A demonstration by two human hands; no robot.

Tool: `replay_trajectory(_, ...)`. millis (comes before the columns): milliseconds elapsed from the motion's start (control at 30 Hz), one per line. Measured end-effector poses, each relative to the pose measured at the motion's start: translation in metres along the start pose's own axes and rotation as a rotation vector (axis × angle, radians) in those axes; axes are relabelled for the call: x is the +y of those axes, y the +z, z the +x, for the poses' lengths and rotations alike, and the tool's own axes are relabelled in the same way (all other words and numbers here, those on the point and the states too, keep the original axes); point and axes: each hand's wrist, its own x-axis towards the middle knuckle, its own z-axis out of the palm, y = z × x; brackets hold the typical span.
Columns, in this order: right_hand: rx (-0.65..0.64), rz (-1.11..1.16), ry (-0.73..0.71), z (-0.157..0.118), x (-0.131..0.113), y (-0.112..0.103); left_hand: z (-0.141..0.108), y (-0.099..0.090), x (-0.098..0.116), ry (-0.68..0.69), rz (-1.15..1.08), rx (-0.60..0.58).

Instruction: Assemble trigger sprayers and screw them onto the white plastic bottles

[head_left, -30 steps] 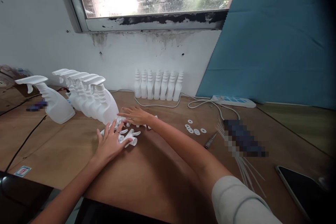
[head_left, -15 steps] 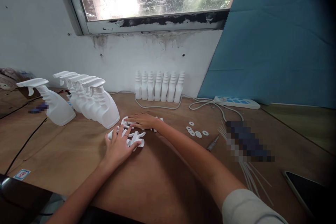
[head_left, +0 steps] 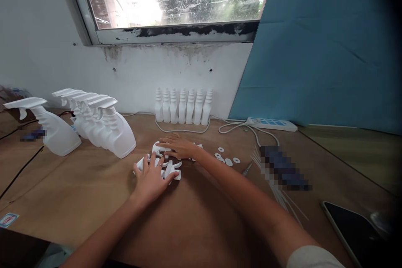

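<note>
Several white spray trigger heads (head_left: 175, 174) lie in a close group on the table, partly covered by my hands. My left hand (head_left: 151, 178) spans the near ones, its fingers spread and its thumb against the right end. Just beyond it, my right hand (head_left: 180, 147) stretches flat, fingers pointing left, over the farther heads. Parts of these heads show past the right wrist. How firmly either hand presses is hidden. To the left stand white spray bottles with triggers fitted (head_left: 121, 132), most of them in a tight row.
White bottles without triggers (head_left: 190, 109) stand against the wall. White ring washers (head_left: 228, 162) lie to the right, near a pointed tool (head_left: 246, 170) and thin white tubes (head_left: 282, 199). A power strip (head_left: 271, 124) with its cable lies behind; a phone (head_left: 351, 232) rests at right.
The view has shifted, so the bottles sit further left and the hands slightly right in the picture. Both hands remain on the trigger heads, with little change in their pose.
</note>
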Motion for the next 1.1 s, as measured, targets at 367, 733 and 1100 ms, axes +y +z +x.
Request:
replay_trajectory(367,0.487,-0.092,0.281,-0.123,-0.036,-0.041,0.006,-0.010,-0.015,0.127,-0.138,0.016)
replay_trajectory(733,0.258,-0.106,0.619,-0.211,-0.025,-0.045,0.011,-0.025,0.014,0.693,-0.071,-0.015)
replay_trajectory(1100,0.234,-0.140,0.705,-0.216,-0.011,-0.022,0.007,-0.012,0.025,0.728,-0.405,-0.019)
